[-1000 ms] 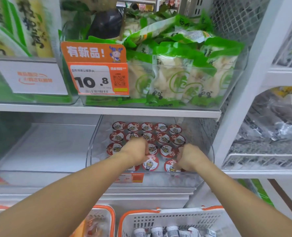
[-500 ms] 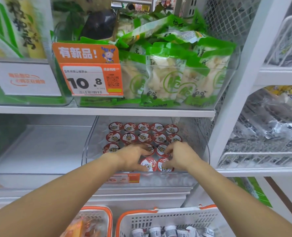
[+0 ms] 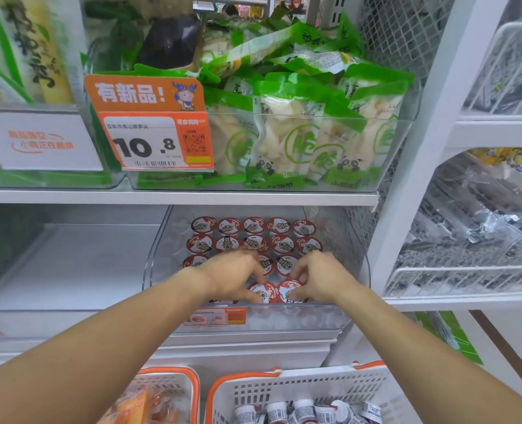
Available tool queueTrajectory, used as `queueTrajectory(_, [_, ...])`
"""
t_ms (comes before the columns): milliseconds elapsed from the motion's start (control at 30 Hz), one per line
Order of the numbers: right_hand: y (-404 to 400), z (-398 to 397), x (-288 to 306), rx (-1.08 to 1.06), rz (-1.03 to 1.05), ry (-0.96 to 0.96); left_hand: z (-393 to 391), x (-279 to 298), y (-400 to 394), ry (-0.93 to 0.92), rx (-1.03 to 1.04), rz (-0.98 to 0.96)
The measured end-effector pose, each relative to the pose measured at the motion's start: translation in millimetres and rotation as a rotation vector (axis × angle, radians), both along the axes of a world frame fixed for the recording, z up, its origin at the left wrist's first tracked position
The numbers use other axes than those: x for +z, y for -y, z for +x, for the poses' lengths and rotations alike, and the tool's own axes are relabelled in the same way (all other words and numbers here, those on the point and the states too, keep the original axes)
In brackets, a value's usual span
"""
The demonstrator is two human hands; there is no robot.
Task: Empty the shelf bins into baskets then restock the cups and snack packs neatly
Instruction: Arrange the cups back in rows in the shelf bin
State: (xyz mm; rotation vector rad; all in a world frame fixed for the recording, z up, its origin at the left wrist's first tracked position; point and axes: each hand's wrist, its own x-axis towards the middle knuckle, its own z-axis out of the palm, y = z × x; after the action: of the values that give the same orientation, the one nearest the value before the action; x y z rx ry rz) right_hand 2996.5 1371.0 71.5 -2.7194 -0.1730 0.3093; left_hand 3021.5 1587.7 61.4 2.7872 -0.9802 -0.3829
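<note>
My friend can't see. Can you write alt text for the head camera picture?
Two hands, left hand and right hand, set red-lidded cups in rows inside a clear shelf bin. Green snack packs fill the bin above; white baskets sit below.

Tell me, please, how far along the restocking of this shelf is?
Done: three rows of cups stand in the clear bin. In hand: the left hand and right hand set two front-row cups. Left: more cups wait in the white basket; the neighbouring bin looks empty.

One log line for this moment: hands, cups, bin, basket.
left hand pinching front cup | right hand pinching neighbour cup | clear bin part-filled | white basket holds cups
</note>
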Motion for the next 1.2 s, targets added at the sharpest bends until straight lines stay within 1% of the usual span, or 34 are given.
queueTrajectory(200, [5.2, 0.3, -4.0, -0.071, 0.097, -0.042, -1.6, -2.4, 1.6, 0.037, -0.018, 0.007])
queueTrajectory(400, [7.2, -1.0, -2.4, -0.047, 0.071, -0.041, -2.4, -0.2, 6.8, -0.014, -0.044, -0.023])
queueTrajectory(533, [5.6, -0.1, -3.3, -0.055, 0.055, -0.04, -1.8, -1.8, 5.3, -0.009, -0.048, 0.019])
queueTrajectory(633, [7.0, -2.5, 0.4, -0.057, 0.049, -0.031, -3.9, 0.5, 5.9, -0.049, -0.024, 0.018])
queueTrajectory(767, [11.8, -13.7, 18.1, -0.094, 0.079, 0.03, -9.7, 10.6, 9.8, -0.095, 0.023, 0.018])
queueTrajectory(833, [16.2, -25.4, 31.0, -0.13, 0.148, 0.097, -13.0, 16.5, 10.3, -0.109, 0.048, 0.01])
queueTrajectory(900, [20.8, -49.9, 44.0, -0.151, 0.267, 0.216, -19.6, 28.4, 10.9, -0.084, 0.107, -0.081])
queueTrajectory(933, [23.5, -66.2, 47.4, -0.155, 0.347, 0.305, -25.1, 34.6, 11.7, -0.03, 0.148, -0.162])
queueTrajectory(1000, [28.4, -103.8, 40.7, -0.17, 0.487, 0.451, -47.9, 42.5, 15.4, 0.164, 0.209, -0.399])
queueTrajectory(1033, [30.9, -120.7, 27.9, -0.179, 0.504, 0.458, -65.4, 43.6, 18.4, 0.28, 0.203, -0.532])
queueTrajectory(1067, [33.7, -136.5, 8.2, -0.18, 0.497, 0.41, -86.6, 41.1, 22.8, 0.365, 0.174, -0.642])
queueTrajectory(1100, [38.3, -149.7, -18.3, -0.178, 0.471, 0.314, -108.4, 32.1, 28.3, 0.403, 0.143, -0.719])
queueTrajectory(1133, [44.6, -160.6, -50.4, -0.175, 0.437, 0.178, -130.3, 17.7, 34.3, 0.393, 0.128, -0.76])
queueTrajectory(1167, [51.4, -169.9, -83.5, -0.172, 0.367, 0.019, -148.4, -5.1, 39.6, 0.33, 0.13, -0.765])
queueTrajectory(1200, [58.8, -178.8, -119.1, -0.162, 0.266, -0.159, -166.2, -31.4, 45.9, 0.221, 0.149, -0.732])
